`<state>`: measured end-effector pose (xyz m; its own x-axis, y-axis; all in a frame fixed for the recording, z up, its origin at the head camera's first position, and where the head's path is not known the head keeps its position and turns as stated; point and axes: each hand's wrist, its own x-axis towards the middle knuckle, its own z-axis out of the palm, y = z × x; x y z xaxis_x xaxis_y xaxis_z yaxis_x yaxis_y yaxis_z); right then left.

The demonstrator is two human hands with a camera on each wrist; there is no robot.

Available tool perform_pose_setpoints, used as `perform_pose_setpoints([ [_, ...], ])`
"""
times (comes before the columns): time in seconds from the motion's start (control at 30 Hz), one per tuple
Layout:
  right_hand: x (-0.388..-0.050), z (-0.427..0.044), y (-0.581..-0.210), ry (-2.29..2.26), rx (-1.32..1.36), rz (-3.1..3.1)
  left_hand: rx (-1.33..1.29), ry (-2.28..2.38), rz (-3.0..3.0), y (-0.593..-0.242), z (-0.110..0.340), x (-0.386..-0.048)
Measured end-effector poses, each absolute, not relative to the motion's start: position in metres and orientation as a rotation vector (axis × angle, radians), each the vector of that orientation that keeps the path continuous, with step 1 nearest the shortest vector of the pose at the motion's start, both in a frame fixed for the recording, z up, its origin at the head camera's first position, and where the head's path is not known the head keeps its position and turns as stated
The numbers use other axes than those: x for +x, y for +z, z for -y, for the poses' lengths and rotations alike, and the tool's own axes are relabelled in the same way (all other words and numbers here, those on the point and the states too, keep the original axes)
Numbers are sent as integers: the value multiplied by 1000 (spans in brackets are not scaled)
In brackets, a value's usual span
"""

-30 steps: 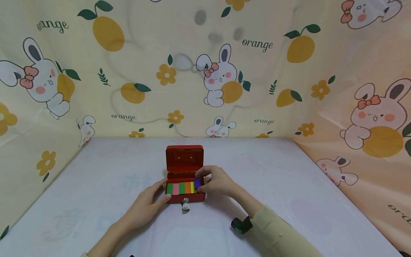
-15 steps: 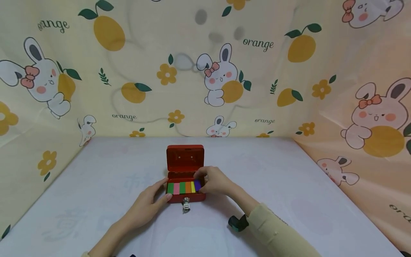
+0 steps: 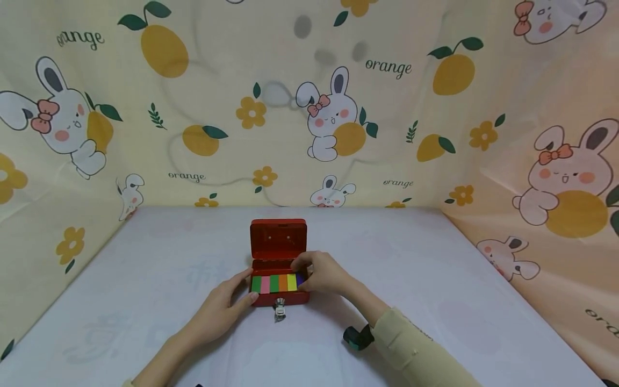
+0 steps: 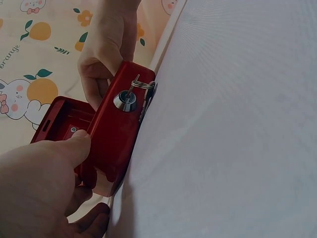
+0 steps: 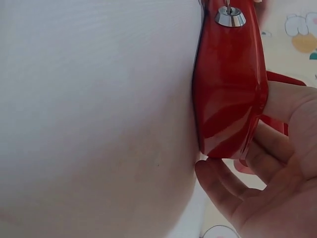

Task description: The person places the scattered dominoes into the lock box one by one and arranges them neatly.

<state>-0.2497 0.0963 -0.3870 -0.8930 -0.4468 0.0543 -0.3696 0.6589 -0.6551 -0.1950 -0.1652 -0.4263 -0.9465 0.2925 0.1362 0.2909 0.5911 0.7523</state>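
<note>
A small red metal cash box (image 3: 263, 299) stands on the table with its lid (image 3: 278, 239) raised. Inside it is a row of coloured blocks (image 3: 274, 283) in green, pink, orange and yellow. At the row's right end a blue-purple block (image 3: 300, 279) shows partly, pinched between the thumb and fingers of my right hand (image 3: 326, 273). That hand reaches in over the right wall; its fingertips are hidden in both wrist views. My left hand (image 3: 220, 312) grips the box's left end, the thumb (image 4: 78, 146) on the front rim and the fingers along the side.
A key with a ring (image 4: 141, 85) hangs from the silver lock (image 4: 126, 100) on the box's front. The white table cover (image 3: 411, 252) meets a patterned cloth backdrop (image 3: 217, 97) behind and at the sides. A black strap-like device (image 3: 359, 337) is at the right wrist.
The blue-purple block has gone down into the box's right end and shows less. More of the yellow block is visible. My left hand and the box have stayed put.
</note>
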Motion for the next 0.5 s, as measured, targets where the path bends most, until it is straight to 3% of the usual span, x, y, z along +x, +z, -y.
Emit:
perform_pose_setpoints([
  [0.5,-249,-106,-394,-1283,-675,-2638,534,1320,-2810,-429,167,-196],
])
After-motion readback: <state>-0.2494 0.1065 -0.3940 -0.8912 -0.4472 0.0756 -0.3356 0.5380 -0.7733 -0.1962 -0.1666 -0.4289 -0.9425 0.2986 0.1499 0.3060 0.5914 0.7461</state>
